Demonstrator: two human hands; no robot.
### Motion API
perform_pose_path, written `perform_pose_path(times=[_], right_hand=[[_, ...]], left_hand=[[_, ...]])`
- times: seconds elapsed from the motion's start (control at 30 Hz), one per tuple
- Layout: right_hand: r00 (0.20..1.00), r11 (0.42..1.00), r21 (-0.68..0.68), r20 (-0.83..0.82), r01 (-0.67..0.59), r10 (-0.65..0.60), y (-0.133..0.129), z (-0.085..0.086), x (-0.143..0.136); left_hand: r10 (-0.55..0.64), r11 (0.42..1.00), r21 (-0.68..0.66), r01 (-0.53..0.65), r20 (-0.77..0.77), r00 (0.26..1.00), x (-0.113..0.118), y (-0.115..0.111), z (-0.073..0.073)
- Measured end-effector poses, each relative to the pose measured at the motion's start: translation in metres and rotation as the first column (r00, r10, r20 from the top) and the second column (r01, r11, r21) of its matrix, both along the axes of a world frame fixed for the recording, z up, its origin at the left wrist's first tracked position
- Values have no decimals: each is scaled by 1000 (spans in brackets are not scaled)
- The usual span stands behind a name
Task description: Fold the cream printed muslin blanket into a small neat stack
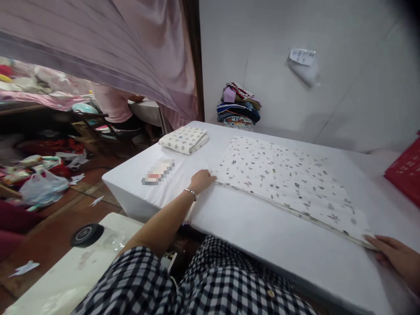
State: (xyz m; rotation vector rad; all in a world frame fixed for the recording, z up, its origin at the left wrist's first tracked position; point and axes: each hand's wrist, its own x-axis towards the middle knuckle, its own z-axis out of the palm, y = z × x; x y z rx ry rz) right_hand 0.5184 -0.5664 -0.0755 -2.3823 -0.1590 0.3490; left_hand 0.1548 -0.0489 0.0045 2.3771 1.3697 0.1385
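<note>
A white cloth with small printed figures [282, 179] lies folded in a long flat rectangle on the white-covered table [249, 223]. At its near left corner, my left hand [201, 180] is closed on the edge, with a bracelet at the wrist. My right hand [389, 251] pinches the near right corner, thumb above and the other fingers partly under the fabric. The cloth's near edge runs straight between both hands. A smaller folded patterned cloth [184, 140] rests at the table's far left, with a blurred-out flat object [158, 171] in front of it.
Stacked folded fabrics [239, 107] stand beyond the table's far edge by the wall. A red basket [405, 168] is at the right. Lower left is a pale surface with a black round object [87, 235]. A person in pink [113, 103] sits behind the curtain [144, 48].
</note>
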Motion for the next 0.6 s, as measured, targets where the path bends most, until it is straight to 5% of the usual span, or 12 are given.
perform_pose_path(times=[0.23, 0.6], right_hand=[[989, 985, 132, -112, 107, -93, 24, 29, -28], [981, 982, 143, -165, 122, -98, 35, 49, -37]], left_hand=[[-19, 1000, -25, 18, -28, 999, 19, -1, 4], [131, 977, -199, -80, 259, 957, 18, 6, 7]])
